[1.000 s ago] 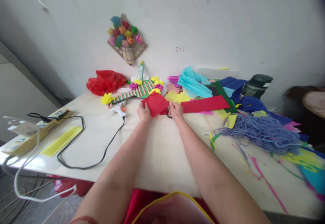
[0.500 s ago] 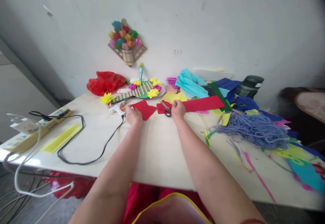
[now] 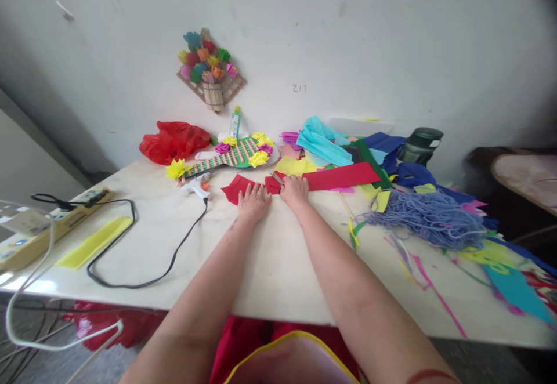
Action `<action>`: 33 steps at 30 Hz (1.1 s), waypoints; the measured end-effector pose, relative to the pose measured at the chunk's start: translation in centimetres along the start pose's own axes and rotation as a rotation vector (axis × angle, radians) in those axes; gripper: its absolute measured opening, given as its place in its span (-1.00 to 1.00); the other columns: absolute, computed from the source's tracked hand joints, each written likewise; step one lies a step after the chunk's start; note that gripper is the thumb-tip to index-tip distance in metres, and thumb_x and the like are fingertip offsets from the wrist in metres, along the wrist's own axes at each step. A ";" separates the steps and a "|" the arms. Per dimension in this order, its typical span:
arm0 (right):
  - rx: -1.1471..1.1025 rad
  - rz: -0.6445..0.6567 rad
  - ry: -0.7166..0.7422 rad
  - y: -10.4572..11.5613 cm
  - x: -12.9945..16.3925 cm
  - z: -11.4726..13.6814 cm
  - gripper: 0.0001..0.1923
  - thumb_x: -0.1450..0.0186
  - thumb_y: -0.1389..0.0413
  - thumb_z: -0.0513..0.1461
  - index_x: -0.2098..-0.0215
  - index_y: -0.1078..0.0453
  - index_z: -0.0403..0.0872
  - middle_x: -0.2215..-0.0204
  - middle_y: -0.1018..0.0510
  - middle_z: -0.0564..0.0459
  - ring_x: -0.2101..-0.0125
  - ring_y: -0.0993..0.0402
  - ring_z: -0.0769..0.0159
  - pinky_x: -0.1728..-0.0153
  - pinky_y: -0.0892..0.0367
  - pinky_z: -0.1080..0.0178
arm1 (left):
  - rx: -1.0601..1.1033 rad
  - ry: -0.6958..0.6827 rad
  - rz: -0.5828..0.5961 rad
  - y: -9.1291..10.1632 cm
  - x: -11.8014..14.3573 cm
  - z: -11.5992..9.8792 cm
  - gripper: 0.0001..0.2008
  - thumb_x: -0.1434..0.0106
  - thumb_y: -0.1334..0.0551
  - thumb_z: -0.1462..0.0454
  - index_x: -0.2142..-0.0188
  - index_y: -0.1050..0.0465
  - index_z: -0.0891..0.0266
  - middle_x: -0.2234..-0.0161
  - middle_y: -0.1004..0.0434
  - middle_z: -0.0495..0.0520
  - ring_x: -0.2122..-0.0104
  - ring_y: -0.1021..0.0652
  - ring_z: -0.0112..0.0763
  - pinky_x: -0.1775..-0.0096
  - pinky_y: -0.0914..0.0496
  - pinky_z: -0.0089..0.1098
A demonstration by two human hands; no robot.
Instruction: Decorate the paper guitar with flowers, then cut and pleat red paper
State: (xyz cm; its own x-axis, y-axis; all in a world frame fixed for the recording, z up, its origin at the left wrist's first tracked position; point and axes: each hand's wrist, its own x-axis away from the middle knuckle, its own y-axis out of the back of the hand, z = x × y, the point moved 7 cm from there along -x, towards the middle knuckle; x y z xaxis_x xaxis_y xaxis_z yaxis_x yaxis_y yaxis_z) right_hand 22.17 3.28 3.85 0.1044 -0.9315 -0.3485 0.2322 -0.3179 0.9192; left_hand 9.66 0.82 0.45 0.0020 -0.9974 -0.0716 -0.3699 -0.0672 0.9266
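The person's left hand (image 3: 253, 201) is lying flat with its fingers spread, pressing down on the near edge of a small red paper piece (image 3: 237, 188) and gripping nothing. Just to the right of that piece, the right hand (image 3: 295, 192) is resting with its fingers curled over a pair of scissors (image 3: 277, 178); only the blade tips are showing past the hand, so whether the fingers are truly closing on the handles cannot be told. Those blades are lying across the end of a long red paper strip (image 3: 337, 176), which is running away to the right of the small red piece.

The two hands are sitting close together, and the likely trouble is the scissor tips nicking the left fingers if the blades are swinging toward the small piece. The thin paper is also liable to crease or slide under the flat palm, spoiling the edge.

Just left of the red piece, a hot glue gun (image 3: 196, 186) is lying with its black cord (image 3: 174, 254) trailing toward a power strip (image 3: 52, 221); a sweeping left elbow could be snagging it. Behind the piece a striped paper guitar (image 3: 235, 154) with paper flowers is lying, and well to the right a tangle of blue yarn (image 3: 429, 218).
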 end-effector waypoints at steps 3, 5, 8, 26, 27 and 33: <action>0.009 0.032 0.058 -0.1 0.0 0.4 -0.69 -0.20 0.06 -0.27 0.14 -0.41 -0.06 0.15 -0.49 -0.09 0.09 -0.29 0.13 0.10 -0.07 0.13 | 0.001 0.008 0.001 0.1 -0.3 0.3 -0.44 -0.25 0.11 0.01 -0.20 -0.11 0.10 -0.26 0.05 0.04 -0.26 0.09 -0.15 -0.17 0.28 0.07; 0.008 0.042 0.082 -0.1 0.1 0.5 -0.68 -0.18 0.04 -0.26 0.14 -0.42 -0.06 0.15 -0.49 -0.09 0.08 -0.28 0.12 0.10 -0.07 0.12 | 0.019 0.016 -0.014 0.3 -0.5 0.6 -0.46 -0.25 0.11 0.02 -0.18 -0.13 0.06 -0.26 0.03 0.02 -0.26 0.07 -0.10 -0.15 0.29 0.13; 0.010 0.047 0.097 0.0 0.2 0.6 -0.67 -0.16 0.02 -0.22 0.13 -0.42 -0.06 0.14 -0.48 -0.09 0.08 -0.27 0.10 0.10 -0.08 0.11 | 0.026 0.044 -0.071 0.7 -0.6 1.2 -0.47 -0.25 0.11 0.04 -0.19 -0.13 0.03 -0.26 0.03 0.01 -0.25 0.05 -0.08 -0.14 0.30 0.17; 0.005 0.055 0.169 0.1 0.5 1.0 -0.64 -0.15 0.00 -0.22 0.08 -0.41 -0.01 0.12 -0.47 -0.03 0.08 -0.27 0.13 0.07 -0.08 0.12 | -0.004 0.113 -0.022 0.5 -1.7 2.8 -0.32 -0.20 0.17 -0.09 -0.22 -0.07 0.14 -0.28 0.13 0.04 -0.26 0.16 -0.07 -0.17 0.31 0.08; 0.011 0.044 0.180 0.1 0.6 1.1 -0.64 -0.15 -0.01 -0.20 0.09 -0.42 -0.02 0.12 -0.47 -0.05 0.08 -0.26 0.12 0.07 -0.08 0.11 | -0.012 0.118 -0.014 0.4 -1.8 2.8 -0.31 -0.20 0.19 -0.10 -0.23 -0.05 0.14 -0.28 0.15 0.03 -0.26 0.17 -0.09 -0.17 0.32 0.07; 0.057 0.021 0.223 0.6 0.9 2.0 -0.66 -0.16 -0.01 -0.19 0.14 -0.45 -0.09 0.16 -0.47 -0.11 0.04 -0.17 0.08 0.07 -0.06 0.12 | -0.003 0.125 -0.014 0.5 -2.1 2.9 -0.33 -0.20 0.18 -0.08 -0.23 -0.05 0.11 -0.29 0.16 0.01 -0.26 0.18 -0.09 -0.17 0.32 0.05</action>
State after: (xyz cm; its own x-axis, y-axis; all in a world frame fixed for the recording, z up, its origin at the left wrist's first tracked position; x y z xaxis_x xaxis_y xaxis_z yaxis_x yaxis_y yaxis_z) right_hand 20.51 1.89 4.42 0.3216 -0.8776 -0.3554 0.1737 -0.3143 0.9333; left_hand 6.81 2.90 0.02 0.1233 -0.9916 -0.0384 -0.3667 -0.0815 0.9268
